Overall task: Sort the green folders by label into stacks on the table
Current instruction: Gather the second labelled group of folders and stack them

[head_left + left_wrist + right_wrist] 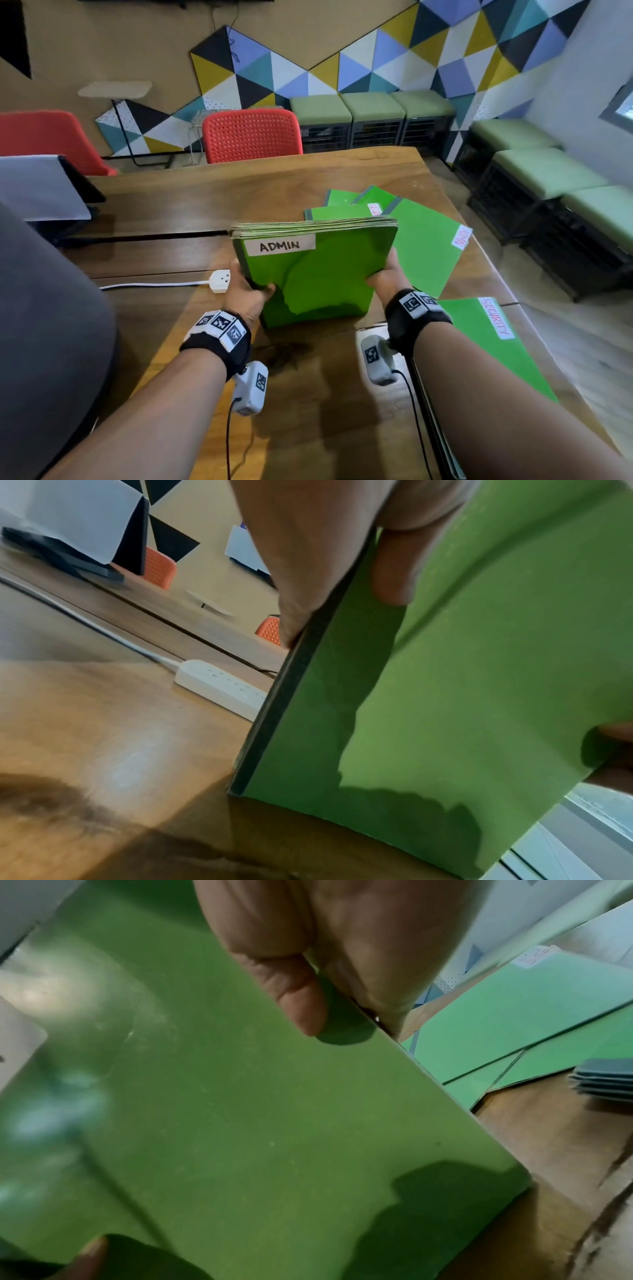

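A thick bundle of green folders [318,270] stands on its lower edge on the wooden table [308,394], front label reading ADMIN [280,245]. My left hand [247,289] grips its left side, thumb on the front cover [445,696]. My right hand [385,274] grips its right side, thumb on the cover [240,1110]. Behind it several loose green folders [424,240] lie fanned out, with SECURITY and ADMIN labels. One more folder labelled SECURITY [486,339] lies by my right forearm.
A white power strip [219,281] with its cable lies left of the bundle. A covered dark device [44,192] sits at the table's far left. Red chairs [251,137] stand behind the table, green stools [373,118] along the walls. The table's right edge is near the loose folders.
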A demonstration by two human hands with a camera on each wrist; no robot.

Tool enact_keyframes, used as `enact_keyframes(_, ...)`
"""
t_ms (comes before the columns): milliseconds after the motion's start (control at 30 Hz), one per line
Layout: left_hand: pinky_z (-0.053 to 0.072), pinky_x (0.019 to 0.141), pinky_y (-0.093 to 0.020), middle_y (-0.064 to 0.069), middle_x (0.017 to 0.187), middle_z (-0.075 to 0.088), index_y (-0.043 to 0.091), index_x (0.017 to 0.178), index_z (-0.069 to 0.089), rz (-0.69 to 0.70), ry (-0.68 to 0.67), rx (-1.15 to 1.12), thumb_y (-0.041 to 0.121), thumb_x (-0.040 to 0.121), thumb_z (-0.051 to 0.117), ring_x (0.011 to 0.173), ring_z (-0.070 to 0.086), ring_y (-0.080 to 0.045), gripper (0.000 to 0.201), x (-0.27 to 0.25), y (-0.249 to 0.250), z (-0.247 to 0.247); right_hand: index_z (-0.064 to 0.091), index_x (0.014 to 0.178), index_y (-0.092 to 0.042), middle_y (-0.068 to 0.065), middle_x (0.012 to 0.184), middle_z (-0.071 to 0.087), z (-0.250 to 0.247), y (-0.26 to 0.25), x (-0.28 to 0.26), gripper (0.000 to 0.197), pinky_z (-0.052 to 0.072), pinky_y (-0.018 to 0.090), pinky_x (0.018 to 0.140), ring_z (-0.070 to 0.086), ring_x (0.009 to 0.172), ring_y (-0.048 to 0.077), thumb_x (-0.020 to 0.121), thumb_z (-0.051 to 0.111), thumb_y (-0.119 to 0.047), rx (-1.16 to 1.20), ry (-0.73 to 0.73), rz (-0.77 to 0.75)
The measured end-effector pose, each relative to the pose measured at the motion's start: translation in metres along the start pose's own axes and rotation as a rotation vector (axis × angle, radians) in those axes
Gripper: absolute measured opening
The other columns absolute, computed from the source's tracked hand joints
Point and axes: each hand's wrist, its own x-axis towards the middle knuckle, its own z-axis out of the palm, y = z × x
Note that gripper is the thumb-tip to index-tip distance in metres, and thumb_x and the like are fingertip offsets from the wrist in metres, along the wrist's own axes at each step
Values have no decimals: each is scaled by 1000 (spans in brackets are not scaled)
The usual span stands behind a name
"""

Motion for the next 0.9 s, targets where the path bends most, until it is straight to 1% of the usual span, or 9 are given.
enact_keyframes(100, 47, 98, -44, -5, 119, 63, 16, 130, 44, 14, 8, 129, -5, 83, 64, 113, 56, -25, 55, 5, -2, 1, 41, 118, -32, 3, 107, 59, -1, 6, 4, 68, 50, 47, 91, 58, 101, 25, 78, 39, 24, -59, 46, -30)
enact_keyframes(167, 46, 96, -38, -9, 124, 62, 12, 131, 46, 11, -27, 266, -4, 85, 62, 116, 55, -25, 52, 8, -6, 2, 38, 124, -30, 3, 107, 58, -2, 13, 4, 66, 51, 47, 91, 58, 105, 30, 80, 38, 20, -166, 55, -31)
enact_keyframes(267, 40, 93, -31, -15, 132, 56, 5, 133, 45, -76, -105, 449, -8, 90, 52, 126, 49, -31, 46, 10, -12, 2, 31, 137, -16, 10, 111, 57, 0, 24, -4, 56, 46, 41, 91, 57, 109, 35, 88, 39, 9, -409, 20, -7)
enact_keyframes(333, 41, 93, -34, -16, 129, 59, 6, 130, 47, -93, -73, 581, 1, 92, 53, 122, 52, -34, 39, 8, -9, 5, 29, 139, -8, 17, 116, 56, -4, 21, -10, 49, 45, 39, 90, 56, 110, 37, 92, 39, 3, -500, 52, 30)
enact_keyframes(467, 45, 83, -39, -19, 105, 62, 2, 110, 48, -2, -71, 815, 26, 94, 56, 104, 59, -37, 31, 0, 16, 28, 29, 134, -14, 11, 86, 56, -33, -2, -15, 39, 51, 40, 71, 56, 75, 27, 97, 39, -8, -459, 235, 56)
enact_keyframes(567, 44, 79, -34, -17, 107, 61, 1, 111, 51, 3, -212, 864, 33, 93, 57, 104, 59, -35, 37, -8, 32, 62, 34, 136, -16, 9, 88, 58, -71, -9, -15, 43, 51, 34, 57, 56, 69, 20, 96, 39, -3, -471, 361, 87)
enact_keyframes(700, 56, 67, -37, -11, 118, 57, 2, 123, 45, -158, -460, 788, 34, 92, 59, 87, 65, -31, 47, -37, 18, 121, 52, 128, -5, 20, 120, 59, -136, 21, -26, 39, 45, 30, 80, 59, 106, 34, 90, 45, 1, -612, 418, 228)
enact_keyframes(800, 61, 60, -34, -12, 125, 57, 2, 136, 38, -306, -587, 737, 34, 90, 62, 71, 70, -25, 61, -62, -6, 161, 57, 126, -11, 19, 116, 63, -180, 60, -43, 40, 52, 38, 88, 61, 101, 35, 88, 46, -1, -645, 451, 349)
enact_keyframes(900, 61, 71, -37, -12, 115, 60, -2, 135, 39, -351, -678, 758, 35, 86, 68, 82, 72, -28, 68, -82, -29, 193, 54, 131, -13, 10, 93, 60, -214, 95, -59, 42, 48, 31, 63, 57, 77, 26, 91, 46, -3, -661, 496, 440)
